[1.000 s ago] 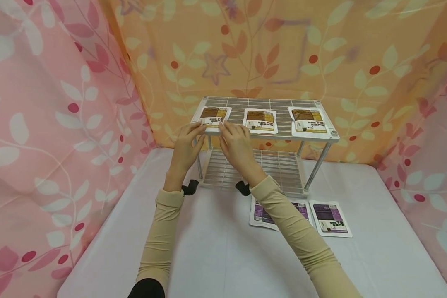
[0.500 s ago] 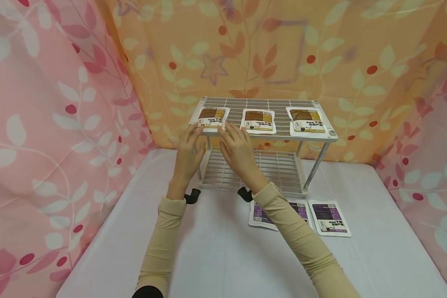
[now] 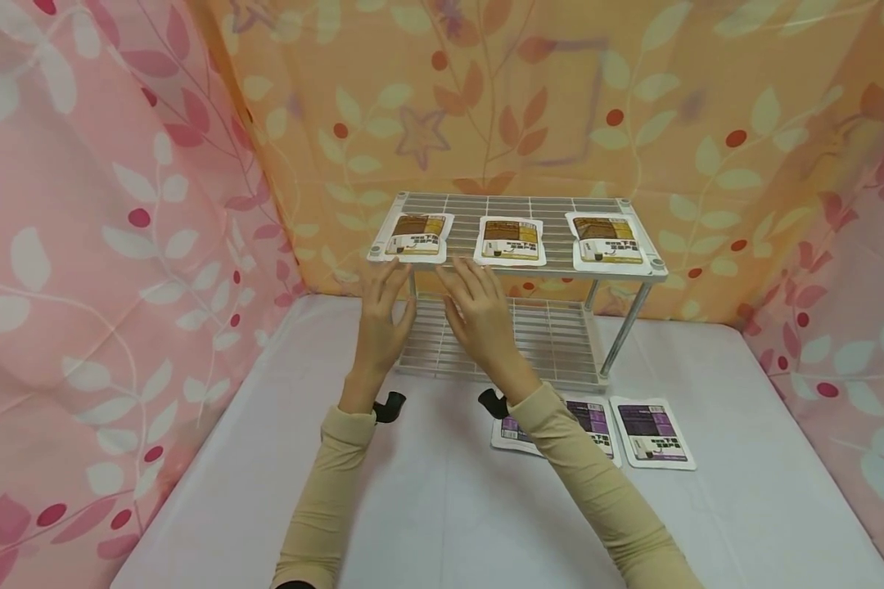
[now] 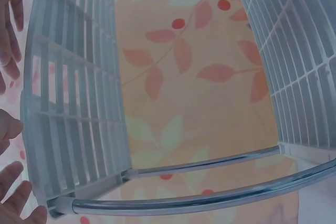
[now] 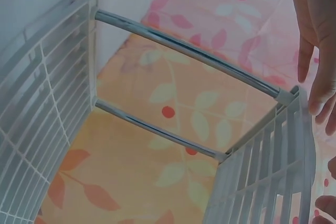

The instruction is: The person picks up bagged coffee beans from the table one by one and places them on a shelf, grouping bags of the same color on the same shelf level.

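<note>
Both hands hang just in front of the upper shelf of a white wire rack (image 3: 560, 204), fingers extended and holding nothing. The left hand (image 3: 383, 323) is below the front edge of the leftmost packet (image 3: 418, 237), a flat white-edged pouch with a brown and yellow label. To its right, the right hand (image 3: 482, 315) points its fingertips at the shelf's front edge. A middle packet (image 3: 511, 240) and a right packet (image 3: 608, 242) of the same kind lie in a row on that shelf. In both wrist views, fingers (image 4: 14, 195) appear beside the shelf.
On the white table (image 3: 442, 507), a purple-labelled packet (image 3: 653, 433) lies in front of the rack's right end. Beside it another purple packet (image 3: 593, 421) is partly hidden by the right sleeve. Below is the rack's lower shelf (image 3: 552, 335). Flowered curtains (image 3: 560, 98) surround the table.
Both hands have let go of the leftmost packet's front edge and drawn back toward the person. That packet stays flat on the upper shelf.
</note>
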`<action>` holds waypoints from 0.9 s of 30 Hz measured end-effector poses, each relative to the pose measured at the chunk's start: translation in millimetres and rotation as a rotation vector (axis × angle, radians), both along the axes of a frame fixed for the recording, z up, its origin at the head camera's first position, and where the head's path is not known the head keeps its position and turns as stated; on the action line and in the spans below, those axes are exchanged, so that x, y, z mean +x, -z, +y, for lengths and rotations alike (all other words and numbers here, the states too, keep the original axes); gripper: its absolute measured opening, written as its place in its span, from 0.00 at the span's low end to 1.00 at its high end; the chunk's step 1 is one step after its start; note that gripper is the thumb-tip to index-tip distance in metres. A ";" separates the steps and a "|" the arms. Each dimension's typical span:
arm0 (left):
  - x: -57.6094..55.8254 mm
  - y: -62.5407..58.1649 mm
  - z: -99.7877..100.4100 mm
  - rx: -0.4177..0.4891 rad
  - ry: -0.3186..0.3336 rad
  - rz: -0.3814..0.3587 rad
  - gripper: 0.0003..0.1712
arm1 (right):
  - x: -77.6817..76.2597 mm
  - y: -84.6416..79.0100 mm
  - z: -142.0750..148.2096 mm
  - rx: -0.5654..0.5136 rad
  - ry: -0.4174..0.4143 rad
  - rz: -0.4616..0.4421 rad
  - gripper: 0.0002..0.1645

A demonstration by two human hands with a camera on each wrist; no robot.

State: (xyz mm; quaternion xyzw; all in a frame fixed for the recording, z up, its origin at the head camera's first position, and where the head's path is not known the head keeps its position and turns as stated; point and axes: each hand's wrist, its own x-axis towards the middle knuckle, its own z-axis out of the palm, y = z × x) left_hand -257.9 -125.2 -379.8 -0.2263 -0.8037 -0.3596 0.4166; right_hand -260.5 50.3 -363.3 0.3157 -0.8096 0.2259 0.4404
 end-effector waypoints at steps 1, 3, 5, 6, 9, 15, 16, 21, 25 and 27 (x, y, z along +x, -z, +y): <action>0.5 1.7 0.8 -0.003 0.001 -0.005 0.30 | 0.7 1.9 0.9 -0.003 -0.004 0.010 0.26; 1.4 4.7 2.5 -0.009 0.004 -0.012 0.30 | 2.4 5.1 2.8 -0.014 -0.013 0.025 0.26; 1.3 7.5 4.3 -0.015 0.009 -0.014 0.30 | 3.9 8.1 4.9 -0.024 -0.019 0.027 0.26; 1.2 8.8 5.3 -0.018 0.010 -0.015 0.29 | 4.5 9.3 5.8 -0.030 -0.022 0.027 0.26; 2.1 11.9 8.9 -0.021 0.017 -0.016 0.28 | 6.1 12.9 8.5 -0.039 -0.026 0.019 0.26; 4.1 21.4 16.0 -0.025 0.033 -0.030 0.29 | 9.8 20.5 11.0 -0.046 -0.042 -0.008 0.25; 4.3 23.5 17.0 -0.031 0.032 -0.031 0.29 | 10.6 22.0 11.3 -0.049 -0.047 -0.013 0.25; 5.4 32.0 22.9 -0.043 0.051 -0.032 0.29 | 13.2 30.2 13.3 -0.067 -0.060 -0.031 0.26; 6.3 37.2 28.5 -0.064 0.072 -0.042 0.27 | 15.2 36.2 16.2 -0.071 -0.057 -0.040 0.27; 6.5 39.4 31.3 -0.085 0.077 -0.041 0.26 | 16.1 39.0 17.8 -0.069 -0.053 -0.051 0.26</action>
